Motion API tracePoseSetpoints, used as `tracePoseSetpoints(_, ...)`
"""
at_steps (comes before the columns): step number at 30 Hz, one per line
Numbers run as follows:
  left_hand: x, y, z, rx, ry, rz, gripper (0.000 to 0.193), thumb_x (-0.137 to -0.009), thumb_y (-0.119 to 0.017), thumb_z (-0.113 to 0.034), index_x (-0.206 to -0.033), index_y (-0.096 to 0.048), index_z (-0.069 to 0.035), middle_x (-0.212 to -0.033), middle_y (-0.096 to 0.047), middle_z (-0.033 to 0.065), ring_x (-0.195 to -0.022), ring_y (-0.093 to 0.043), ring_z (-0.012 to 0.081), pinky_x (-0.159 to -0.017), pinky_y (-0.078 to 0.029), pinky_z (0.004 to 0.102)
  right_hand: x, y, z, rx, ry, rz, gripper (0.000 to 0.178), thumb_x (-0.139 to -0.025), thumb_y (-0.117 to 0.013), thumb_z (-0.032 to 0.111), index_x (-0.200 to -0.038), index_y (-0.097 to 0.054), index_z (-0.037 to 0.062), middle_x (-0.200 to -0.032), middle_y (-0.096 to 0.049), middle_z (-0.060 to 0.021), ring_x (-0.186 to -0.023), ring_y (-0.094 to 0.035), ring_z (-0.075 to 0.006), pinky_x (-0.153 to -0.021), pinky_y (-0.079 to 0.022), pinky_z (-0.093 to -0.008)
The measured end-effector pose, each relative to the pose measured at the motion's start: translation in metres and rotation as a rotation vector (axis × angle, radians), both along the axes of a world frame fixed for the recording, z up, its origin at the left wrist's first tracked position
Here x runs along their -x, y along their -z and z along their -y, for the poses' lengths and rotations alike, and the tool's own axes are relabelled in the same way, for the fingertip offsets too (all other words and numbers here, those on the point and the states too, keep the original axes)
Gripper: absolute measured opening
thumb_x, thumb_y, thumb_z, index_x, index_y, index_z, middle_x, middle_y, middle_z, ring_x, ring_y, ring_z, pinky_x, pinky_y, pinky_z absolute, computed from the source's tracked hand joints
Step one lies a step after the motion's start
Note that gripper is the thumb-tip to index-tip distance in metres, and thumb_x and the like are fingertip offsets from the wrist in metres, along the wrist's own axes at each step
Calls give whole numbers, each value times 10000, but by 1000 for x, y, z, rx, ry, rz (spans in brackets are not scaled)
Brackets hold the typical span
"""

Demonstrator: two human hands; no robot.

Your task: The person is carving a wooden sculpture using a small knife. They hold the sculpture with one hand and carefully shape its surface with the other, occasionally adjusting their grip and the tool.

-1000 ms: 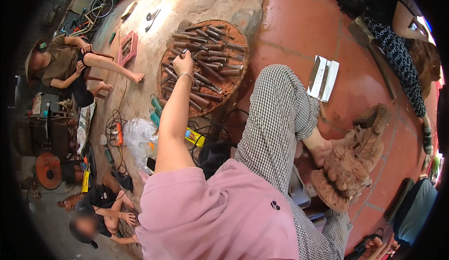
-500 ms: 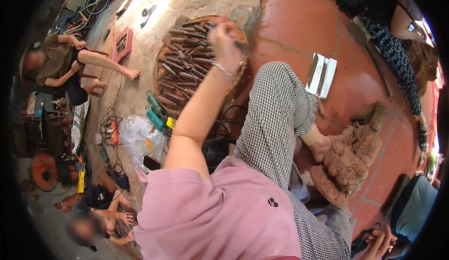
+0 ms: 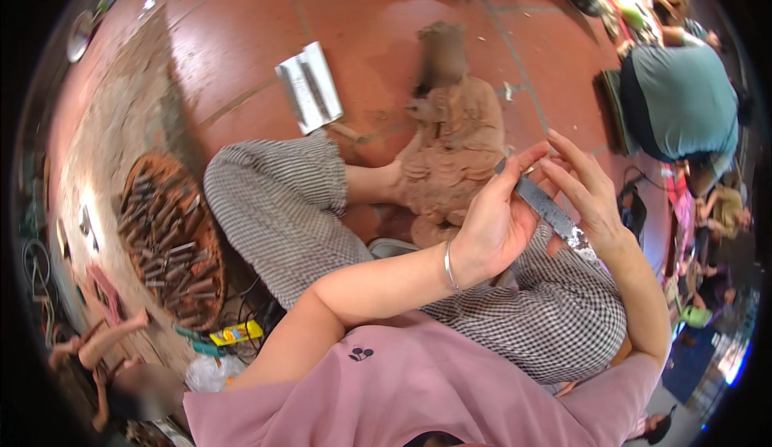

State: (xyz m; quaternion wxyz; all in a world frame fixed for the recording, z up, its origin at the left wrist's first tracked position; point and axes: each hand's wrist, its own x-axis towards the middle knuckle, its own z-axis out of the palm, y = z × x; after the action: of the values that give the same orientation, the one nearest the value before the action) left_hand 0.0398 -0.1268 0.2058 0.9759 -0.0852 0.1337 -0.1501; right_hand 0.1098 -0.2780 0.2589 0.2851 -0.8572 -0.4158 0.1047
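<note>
A flat dark-grey metal blade (image 3: pixel 547 205) with a bright silvery lower end slants between my two hands. My left hand (image 3: pixel 503 218), with a bangle on its wrist, is closed around the blade's upper end. My right hand (image 3: pixel 591 193) is at its silvery end, fingers long and bent over it, the tips close to those of my left hand. Just beyond my hands stands a brown carved seated figure (image 3: pixel 454 141) by my bare foot. Its upper part looks blurred.
A round basket (image 3: pixel 215 282) full of tools with dark handles lies at the left. Ahead, a white sheet (image 3: pixel 289 97) bears dark flat bars, with a wooden stick (image 3: pixel 347 131) beside it. A person in a pale green shirt (image 3: pixel 683 101) sits at the right. A yellow label (image 3: pixel 236 333) lies near green power tools.
My left hand has left the tool basket and come over to my lap on the right, now with the blade in it. My right hand has risen to meet it. The view has turned rightward.
</note>
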Motion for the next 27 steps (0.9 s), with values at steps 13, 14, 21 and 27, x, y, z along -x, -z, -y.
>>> tracePoseSetpoints(13,-7,59,-12,-1440,132,594,474,-910,-600,-239,-1317,-520,-11,-1351,-526,187,-1274,-499,343,-1110,-359,447,-126,60,6,83,307,-817,193,-908,-668,166,-978,-639,-11,-935,-687,-61,-870,-650,-123,-773,-509,-273)
tracePoseSetpoints(14,-10,63,-15,-1812,39,846,489,-873,-639,-214,-1314,-533,-31,-1354,-526,185,-1280,-492,362,-1121,-341,467,-135,71,2,65,271,-797,180,-893,-682,152,-960,-634,-7,-924,-683,-60,-850,-649,-119,-758,-510,-268)
tracePoseSetpoints(21,-15,91,-8,-2364,96,1275,421,-769,-708,-232,-1152,-652,-67,-1365,-519,131,-1390,-357,362,-1091,-252,669,-141,113,-10,74,255,-746,180,-806,-721,132,-935,-672,18,-926,-688,-55,-865,-656,-185,-793,-524,-326)
tracePoseSetpoints(27,-16,90,-8,-2310,88,1304,406,-772,-706,-244,-1137,-663,-73,-1309,-561,105,-1363,-383,369,-1085,-277,662,-143,137,-8,43,124,-380,264,-754,-759,179,-950,-689,16,-953,-687,-94,-937,-650,-274,-846,-522,-351)
